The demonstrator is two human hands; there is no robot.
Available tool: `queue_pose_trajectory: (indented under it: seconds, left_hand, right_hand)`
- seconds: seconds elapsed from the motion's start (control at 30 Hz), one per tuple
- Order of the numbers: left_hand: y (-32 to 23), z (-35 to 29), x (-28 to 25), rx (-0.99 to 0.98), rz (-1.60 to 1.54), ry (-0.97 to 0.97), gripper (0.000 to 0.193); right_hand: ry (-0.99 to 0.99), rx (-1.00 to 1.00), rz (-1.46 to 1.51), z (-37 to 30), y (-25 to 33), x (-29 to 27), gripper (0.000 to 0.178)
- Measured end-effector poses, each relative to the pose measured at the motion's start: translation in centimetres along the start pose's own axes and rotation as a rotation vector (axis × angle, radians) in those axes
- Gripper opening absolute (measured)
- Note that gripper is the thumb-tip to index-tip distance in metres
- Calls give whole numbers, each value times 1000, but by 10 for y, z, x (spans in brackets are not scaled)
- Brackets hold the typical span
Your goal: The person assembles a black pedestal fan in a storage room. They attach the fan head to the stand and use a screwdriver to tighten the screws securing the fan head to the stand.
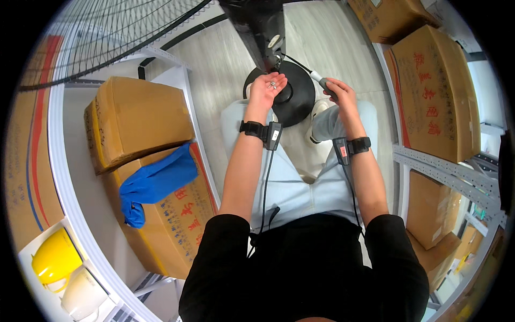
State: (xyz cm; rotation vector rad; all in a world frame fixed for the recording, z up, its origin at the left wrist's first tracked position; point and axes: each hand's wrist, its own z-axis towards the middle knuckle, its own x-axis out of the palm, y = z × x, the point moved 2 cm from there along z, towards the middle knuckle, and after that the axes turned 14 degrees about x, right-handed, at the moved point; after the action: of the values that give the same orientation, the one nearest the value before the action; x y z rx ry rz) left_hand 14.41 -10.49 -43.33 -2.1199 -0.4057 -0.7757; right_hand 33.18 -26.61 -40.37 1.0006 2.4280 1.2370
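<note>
My left hand (pixel 266 92) is palm up and slightly cupped, with a few small silvery metal pieces (pixel 273 85), probably screws, lying in it. It is close to the lower end of a glossy black fan body (pixel 257 32). My right hand (pixel 341 96) is wrapped round the grey handle of a screwdriver (pixel 325 86). The tool's white collar and thin dark shaft point up and left, toward the fan's lower joint. Below the hands, the fan's round black base (pixel 301 96) stands on the floor between my legs.
A large wire fan grille (pixel 134 27) spans the upper left. Cardboard boxes (pixel 145 115) fill the left shelf, with a blue cloth (pixel 161 180) over one. Yellow and white cups (pixel 56 256) are at lower left. More boxes (pixel 434 91) sit on the right metal rack (pixel 448 174).
</note>
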Motion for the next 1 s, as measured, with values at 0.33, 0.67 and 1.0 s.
queue_pose_trajectory:
  seconds: [0.33,0.67,1.0]
  left_hand:
    - [10,-1,-1,14,-90,107,22]
    - [3,-4,-3,46,-85,70,22]
    - [28,2,3,2,36,36,17]
  right_hand:
    - [-19,22,-110,-13,7,1,31]
    - [3,8,-124,-18,25,4,33]
    - [78,26,-170,5,21,23,33]
